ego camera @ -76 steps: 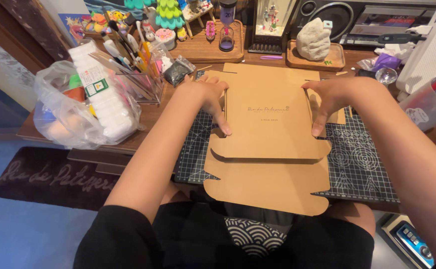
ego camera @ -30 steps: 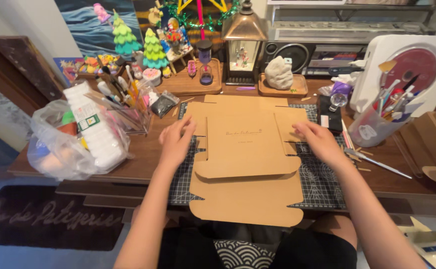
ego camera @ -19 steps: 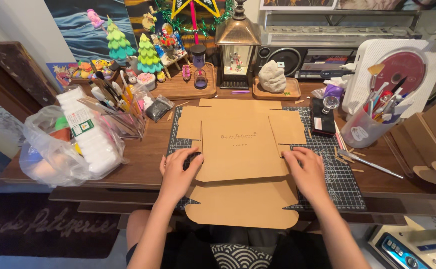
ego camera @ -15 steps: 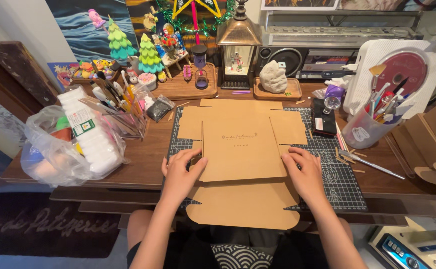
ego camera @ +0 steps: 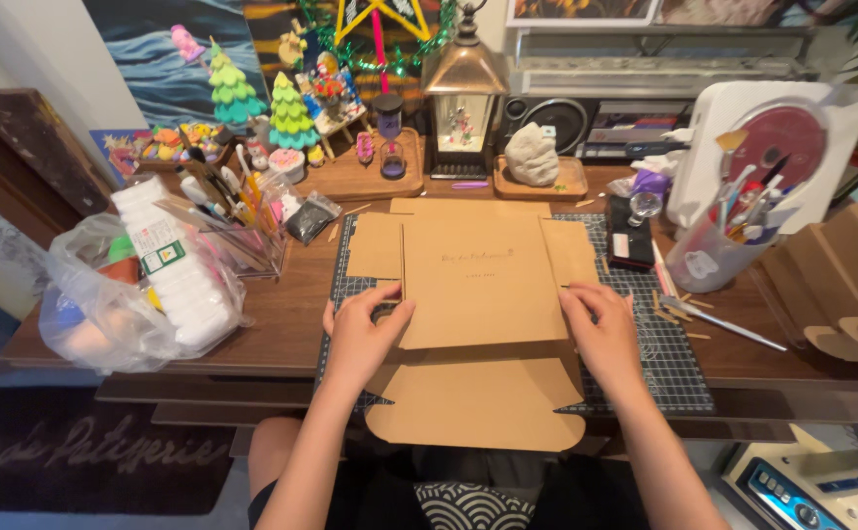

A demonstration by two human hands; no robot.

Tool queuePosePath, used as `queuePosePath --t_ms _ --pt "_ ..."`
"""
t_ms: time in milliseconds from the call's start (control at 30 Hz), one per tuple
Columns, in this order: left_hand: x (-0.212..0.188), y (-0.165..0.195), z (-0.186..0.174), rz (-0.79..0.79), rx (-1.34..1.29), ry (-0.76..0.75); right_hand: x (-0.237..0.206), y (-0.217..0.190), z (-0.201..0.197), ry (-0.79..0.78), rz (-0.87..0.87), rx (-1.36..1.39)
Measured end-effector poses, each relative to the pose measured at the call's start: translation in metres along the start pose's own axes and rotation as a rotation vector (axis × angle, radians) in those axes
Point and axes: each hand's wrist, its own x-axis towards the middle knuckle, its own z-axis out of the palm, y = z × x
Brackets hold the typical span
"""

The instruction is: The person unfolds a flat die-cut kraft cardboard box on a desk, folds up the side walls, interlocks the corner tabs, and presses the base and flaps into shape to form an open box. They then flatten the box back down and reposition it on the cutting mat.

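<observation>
A flat brown cardboard box blank (ego camera: 480, 285) lies on a dark cutting mat (ego camera: 664, 353) on a wooden desk. Its centre panel is folded over, and a rounded flap hangs toward me over the desk's front edge. My left hand (ego camera: 362, 332) rests on the blank's left edge, fingertips pinching the panel's lower left corner. My right hand (ego camera: 600, 329) presses on the right edge near the panel's lower right corner. Both hands grip the cardboard at its sides.
A clear plastic bag (ego camera: 120, 299) with white foam pieces sits at left beside a clear pen holder (ego camera: 237, 231). A cup of brushes (ego camera: 713, 250) and loose sticks stand at right. Brown cardboard shapes (ego camera: 841, 285) are stacked at far right. Ornaments and a lantern (ego camera: 463, 98) line the back.
The camera view rose and pulled back. My hands slid from the blank's upper sides down toward me, to the lower corners of the folded centre panel.
</observation>
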Motion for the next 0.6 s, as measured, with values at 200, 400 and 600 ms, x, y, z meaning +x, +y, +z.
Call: queuePosePath --t_ms 200,400,600 --pt "0.03 0.05 0.005 0.122 -0.046 0.018 0.029 -0.022 -0.052 0.171 -0.047 0.038" --pt "0.031 0.088 0.01 0.217 -0.082 0.025 0.023 -0.033 -0.096 0.232 -0.025 0.02" --pt "0.015 0.1 0.01 0.252 -0.053 0.03 0.014 -0.027 -0.114 0.264 -0.072 0.021"
